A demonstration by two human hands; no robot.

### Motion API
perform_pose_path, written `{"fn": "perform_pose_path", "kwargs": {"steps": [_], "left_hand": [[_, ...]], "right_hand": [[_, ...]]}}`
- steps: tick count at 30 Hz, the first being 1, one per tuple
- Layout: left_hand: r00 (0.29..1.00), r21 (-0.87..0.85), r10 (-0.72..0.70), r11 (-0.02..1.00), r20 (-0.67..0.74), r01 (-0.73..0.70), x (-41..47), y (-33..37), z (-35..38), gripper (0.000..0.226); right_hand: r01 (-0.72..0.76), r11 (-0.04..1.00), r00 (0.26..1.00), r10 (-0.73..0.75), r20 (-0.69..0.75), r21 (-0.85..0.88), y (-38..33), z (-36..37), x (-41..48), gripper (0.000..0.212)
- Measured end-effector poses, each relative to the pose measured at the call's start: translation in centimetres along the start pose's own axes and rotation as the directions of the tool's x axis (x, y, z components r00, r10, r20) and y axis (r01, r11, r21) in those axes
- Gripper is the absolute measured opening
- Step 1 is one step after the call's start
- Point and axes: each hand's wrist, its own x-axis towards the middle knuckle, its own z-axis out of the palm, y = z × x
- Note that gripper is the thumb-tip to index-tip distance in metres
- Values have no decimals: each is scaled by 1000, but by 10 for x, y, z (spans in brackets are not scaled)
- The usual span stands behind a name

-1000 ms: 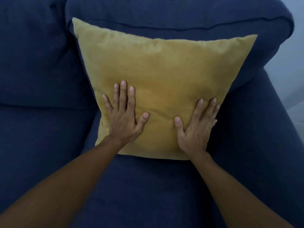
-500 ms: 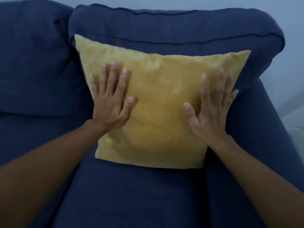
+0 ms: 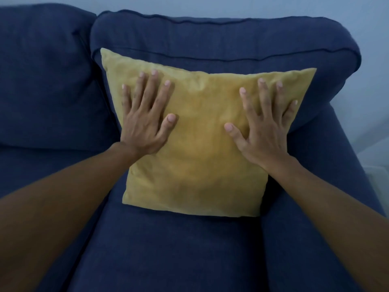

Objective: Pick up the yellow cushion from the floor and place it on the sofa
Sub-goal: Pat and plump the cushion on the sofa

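The yellow cushion (image 3: 200,148) stands on the seat of the dark blue sofa (image 3: 179,249), leaning against the right-hand back cushion. My left hand (image 3: 145,121) lies flat on the cushion's upper left part, fingers spread. On its upper right part my right hand (image 3: 265,127) is pressed flat too, fingers apart and reaching near the right edge. Neither hand grips the cushion; both palms rest on its face.
The sofa's right armrest (image 3: 328,186) runs beside the cushion. A second blue back cushion (image 3: 46,81) fills the left. A pale wall (image 3: 368,28) is behind, and a strip of light floor (image 3: 376,165) shows at the far right.
Both hands slid up the cushion's face from its lower middle and moved apart toward its upper corners. The view tilted up, showing more of the sofa back.
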Motion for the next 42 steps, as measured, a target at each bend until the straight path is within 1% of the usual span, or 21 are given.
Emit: {"fn": "perform_pose_path", "kwargs": {"steps": [3, 7, 10, 15, 21, 23, 24, 25, 26, 27, 28, 29, 30, 31, 32, 33, 36, 39, 41, 42], "left_hand": [[999, 2, 37, 999, -22, -37, -9, 2, -3, 68], [998, 1, -13, 1000, 65, 13, -7, 3, -1, 68], [992, 11, -26, 1000, 121, 25, -3, 3, 2, 68], [990, 8, -29, 1000, 139, 29, -2, 3, 0, 68], [992, -41, -42, 998, 117, 47, -7, 6, -9, 67], [990, -94, -110, 988, 90, 119, -11, 12, -10, 67], [980, -131, -181, 973, 81, 191, -14, 14, -10, 68], [957, -173, -277, 942, 81, 287, -17, 17, -10, 70], [917, -215, -388, 892, 91, 398, -20, 20, -10, 73], [861, -258, -496, 822, 113, 508, -23, 23, -10, 77], [796, -304, -587, 739, 146, 601, -24, 25, -10, 81], [739, -359, -648, 656, 183, 664, -24, 26, -10, 85], [706, -423, -675, 587, 215, 690, -24, 26, -10, 89], [698, -492, -677, 538, 232, 685, -22, 26, -10, 93], [706, -548, -671, 511, 227, 662, -19, 26, -12, 95], [718, -584, -665, 505, 206, 635, -16, 28, -15, 96], [749, -635, -652, 533, 113, 559, -11, 35, -20, 93], [754, -663, -655, 541, 54, 518, -15, 44, -21, 91], [771, -652, -636, 571, 32, 499, -20, 44, -18, 91], [781, -641, -622, 582, 45, 500, -22, 42, -16, 91]], "right_hand": [[28, 999, 1000, -28, -13, -23, -1, -2, -12, 85], [-5, 999, 999, 7, 48, -43, -1, 2, -8, 86], [-18, 999, 996, 22, 89, -46, 0, 5, -3, 84], [-18, 999, 994, 23, 105, -52, 0, 6, -1, 84], [-7, 1000, 999, 7, 48, 1, -2, 1, -7, 84], [-40, 998, 999, 41, -10, 57, -2, 0, -13, 87], [-98, 989, 994, 104, -43, 109, -2, 1, -18, 89], [-187, 966, 977, 202, -70, 180, -4, 2, -23, 91], [-291, 921, 944, 321, -81, 259, -5, 3, -29, 93], [-390, 856, 897, 436, -69, 340, -7, 5, -35, 96], [-471, 778, 848, 529, -30, 416, -8, 7, -39, 99], [-526, 701, 810, 586, 30, 482, -8, 8, -40, 102], [-551, 639, 790, 606, 89, 537, -9, 10, -40, 105], [-546, 599, 791, 600, 124, 586, -9, 11, -38, 107], [-516, 584, 806, 579, 124, 627, -10, 10, -36, 108], [-472, 587, 827, 553, 100, 657, -10, 9, -34, 108], [-341, 655, 887, 463, -1, 674, -14, 6, -34, 104], [-240, 708, 915, 393, -88, 664, -17, 8, -40, 102], [-208, 734, 926, 362, -112, 647, -14, 12, -42, 102], [-225, 730, 927, 365, -89, 645, -11, 13, -43, 102]]}}
